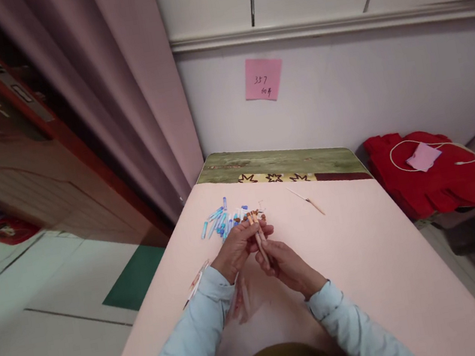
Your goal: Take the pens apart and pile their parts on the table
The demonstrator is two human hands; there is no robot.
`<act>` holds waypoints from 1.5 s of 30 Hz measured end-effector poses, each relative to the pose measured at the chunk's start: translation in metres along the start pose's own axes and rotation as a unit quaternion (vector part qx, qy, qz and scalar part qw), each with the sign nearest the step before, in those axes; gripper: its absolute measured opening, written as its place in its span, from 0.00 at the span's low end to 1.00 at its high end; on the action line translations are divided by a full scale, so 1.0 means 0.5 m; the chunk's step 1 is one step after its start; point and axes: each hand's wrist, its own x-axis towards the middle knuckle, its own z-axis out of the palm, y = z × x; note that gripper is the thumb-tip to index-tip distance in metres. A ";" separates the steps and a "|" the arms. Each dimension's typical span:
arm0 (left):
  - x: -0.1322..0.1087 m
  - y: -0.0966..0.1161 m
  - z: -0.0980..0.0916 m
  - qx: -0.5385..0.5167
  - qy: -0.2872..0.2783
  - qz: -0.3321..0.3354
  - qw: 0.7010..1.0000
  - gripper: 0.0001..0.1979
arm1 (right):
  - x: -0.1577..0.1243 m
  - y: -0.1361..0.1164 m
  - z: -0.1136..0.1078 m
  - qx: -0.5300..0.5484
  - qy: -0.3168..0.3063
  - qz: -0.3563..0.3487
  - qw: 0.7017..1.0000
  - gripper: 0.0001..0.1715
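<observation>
Over the middle of the table, a pair of slim tan pens [254, 222] stands side by side between my hands. My left hand [238, 246] is closed around their upper part, thumb on top. Lower down, my right hand [284, 260] grips the same pens with its fingers pressed together. Just beyond lies a loose pile of blue and clear pen parts [214, 224], with small brown pieces [263, 216] beside it. Several thin reddish and white refills [197, 280] lie by my left forearm. Under my wrists is a clear plastic bag [241, 304], its contents unclear.
A thin white and tan stick-like pen [315, 206] lies farther right on the pink-covered table [361, 266]. Red cloth [421, 189] with a white cord is beyond the right edge. A curtain [135, 85] and wooden door [49, 173] stand left; a pink note [263, 79] is on the wall.
</observation>
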 end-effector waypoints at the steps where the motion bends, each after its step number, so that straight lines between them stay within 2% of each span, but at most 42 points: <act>1: 0.001 0.000 0.002 -0.001 0.002 -0.001 1.000 0.14 | -0.001 -0.003 -0.001 -0.001 -0.010 0.009 1.000 0.24; 6: -0.006 0.007 0.015 0.005 -0.026 0.024 0.999 0.16 | -0.005 -0.017 -0.009 0.013 -0.022 0.024 0.999 0.24; 9: -0.009 0.010 0.021 0.025 -0.037 0.029 0.999 0.16 | -0.007 -0.020 -0.010 -0.021 -0.023 0.014 0.999 0.24; 11: -0.008 0.006 0.024 0.045 -0.022 0.048 0.998 0.16 | -0.007 -0.019 -0.008 -0.074 -0.007 -0.013 0.997 0.26; 14: -0.002 -0.009 0.029 0.070 0.035 0.085 0.993 0.16 | -0.002 -0.010 -0.008 -0.184 0.047 -0.069 0.979 0.28; 17: 0.013 -0.031 0.032 0.061 0.074 0.097 0.991 0.17 | 0.007 0.004 -0.011 -0.324 0.117 -0.125 0.930 0.25; 21: 0.035 -0.049 0.026 0.014 0.106 0.106 0.989 0.12 | 0.017 0.016 -0.018 -0.510 0.247 -0.198 0.800 0.17; 22: 0.038 -0.048 0.022 0.003 0.112 0.100 0.989 0.11 | 0.018 0.015 -0.021 -0.526 0.258 -0.198 0.786 0.15; 23: 0.040 -0.047 0.018 -0.004 0.109 0.085 0.990 0.10 | 0.017 0.013 -0.024 -0.523 0.256 -0.190 0.791 0.16; 24: 0.040 -0.043 0.014 -0.006 0.096 0.063 0.993 0.09 | 0.015 0.008 -0.027 -0.505 0.238 -0.174 0.811 0.18; 26: 0.036 -0.035 0.005 0.002 0.063 0.022 0.998 0.08 | 0.010 -0.003 -0.036 -0.440 0.176 -0.139 0.869 0.23; 28: 0.033 -0.028 -0.002 0.015 0.050 0.001 0.999 0.09 | 0.006 -0.016 -0.044 -0.373 0.111 -0.102 0.915 0.26; 30: 0.032 -0.025 -0.005 0.025 0.054 -0.003 0.998 0.11 | 0.003 -0.025 -0.049 -0.337 0.073 -0.066 0.936 0.25; 31: 0.033 -0.024 -0.005 0.031 0.057 -0.004 0.998 0.11 | 0.002 -0.028 -0.050 -0.336 0.070 -0.055 0.938 0.25; 33: 0.036 -0.024 -0.004 0.042 0.062 -0.007 0.997 0.12 | 0.002 -0.031 -0.050 -0.385 0.101 -0.068 0.915 0.23; 37: 0.040 -0.024 -0.001 0.064 0.068 0.004 0.996 0.10 | 0.005 -0.030 -0.050 -0.535 0.233 -0.136 0.801 0.14; 38: 0.039 -0.024 -0.001 0.069 0.067 0.006 0.995 0.10 | 0.006 -0.029 -0.052 -0.542 0.257 -0.137 0.788 0.12; 39: 0.038 -0.023 -0.001 0.073 0.066 0.008 0.995 0.10 | 0.008 -0.027 -0.054 -0.534 0.272 -0.133 0.790 0.12; 40: 0.037 -0.023 0.000 0.074 0.065 0.011 0.995 0.10 | 0.010 -0.024 -0.057 -0.511 0.278 -0.130 0.803 0.14; 42: 0.035 -0.024 0.001 0.073 0.066 0.021 0.995 0.11 | 0.013 -0.019 -0.063 -0.433 0.260 -0.119 0.855 0.19; 45: 0.036 -0.026 0.003 0.069 0.065 0.039 0.995 0.12 | 0.012 -0.015 -0.067 -0.287 0.168 -0.077 0.940 0.26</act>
